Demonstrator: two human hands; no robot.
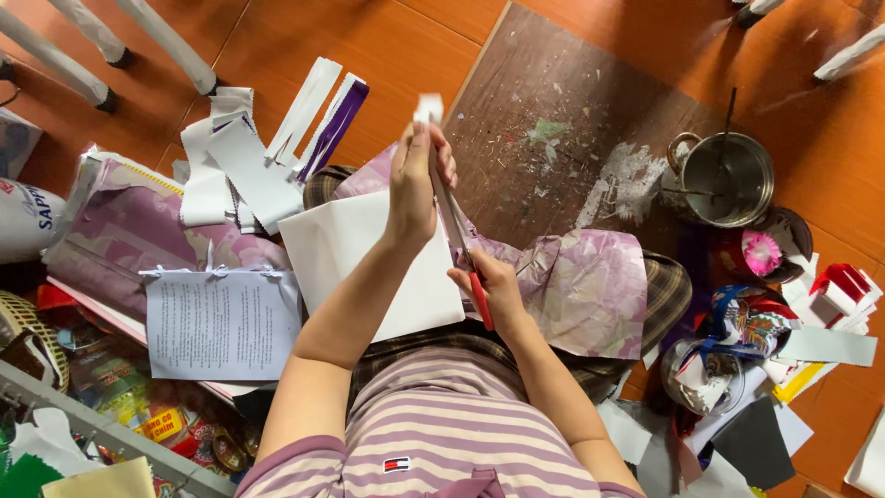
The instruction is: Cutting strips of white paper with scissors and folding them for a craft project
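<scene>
White paper strip (428, 109) pinched in the left hand (415, 180), held up over a brown board (562, 111) on the orange floor (387, 37). The right hand (493, 286) grips red-handled scissors (461, 244), blades running up along the strip. A white sheet (355, 244) and purple paper (590, 286) lie across the lap. A metal pot (728, 180) stands to the right, paper scraps (249, 161) to the left.

the left hand (412, 181) pinches a narrow white paper strip (428, 108) upright; the right hand (492, 284) works red-handled scissors (466, 254) along it. a white sheet (355, 249) lies on the lap, a steel pot (728, 178) off right.
</scene>
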